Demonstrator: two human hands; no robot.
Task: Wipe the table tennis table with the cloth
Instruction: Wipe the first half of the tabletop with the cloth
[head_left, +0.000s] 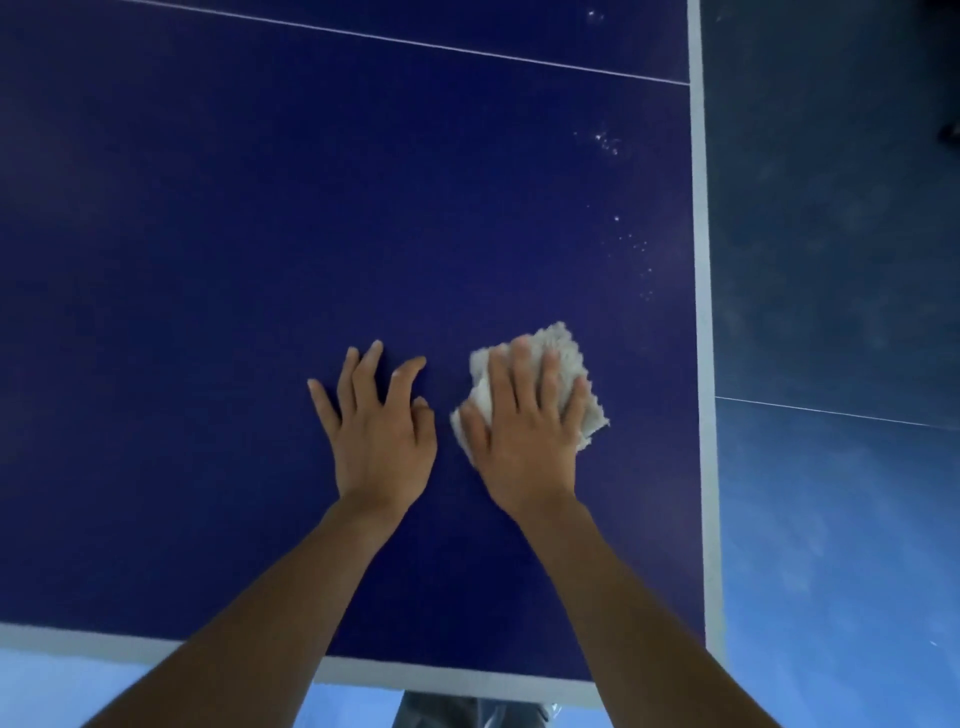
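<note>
The dark blue table tennis table (260, 260) fills most of the head view, with a white border along its near and right edges. A crumpled white cloth (563, 358) lies on the table near the right side. My right hand (524, 421) lies flat on top of the cloth, fingers spread, pressing it to the surface. My left hand (379, 421) rests flat on the bare table just left of the cloth, fingers apart and holding nothing. White specks of dust (608, 143) dot the surface beyond the cloth, close to the right edge.
A thin white line (415, 44) crosses the far part of the table. Blue floor (841, 519) lies beyond the right edge and below the near edge. A bit of grey clothing (441, 712) shows under the near edge.
</note>
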